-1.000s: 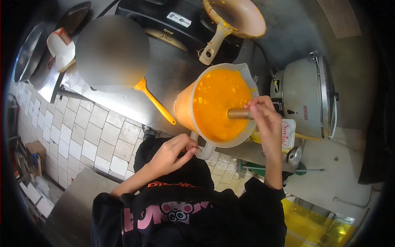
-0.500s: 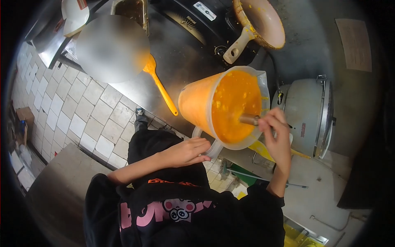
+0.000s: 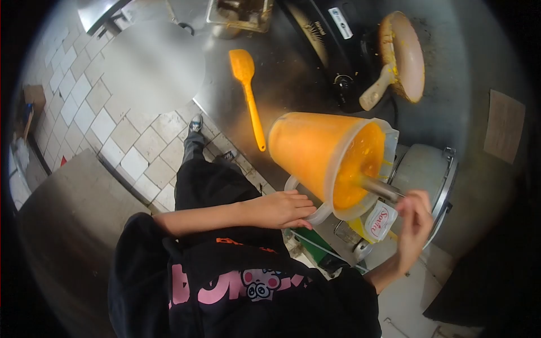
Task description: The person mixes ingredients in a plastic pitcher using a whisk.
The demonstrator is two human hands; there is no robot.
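jug (image 3: 318, 158) of orange liquid (image 3: 367, 147) stands on the desk (image 3: 287, 87). the left hand (image 3: 288, 210) lies over its handle (image 3: 323, 213) — whether the fingers (image 3: 304, 212) are clenched, i cannot tell. the right hand (image 3: 415, 217) has its fingers grasping a metal rod (image 3: 381, 189) that dips into the liquid. a spatula (image 3: 248, 84) lies beside the jug — and farther back are the stove (image 3: 338, 56) and a pan (image 3: 410, 65).

Metal rod (image 3: 383, 190): tip hidden in orange liquid (image 3: 370, 143); right grip (image 3: 416, 217), fingertips blurred. Metal tray (image 3: 236, 25): cut off by the top edge. Wall sheet (image 3: 504, 127) (any print too small to read).
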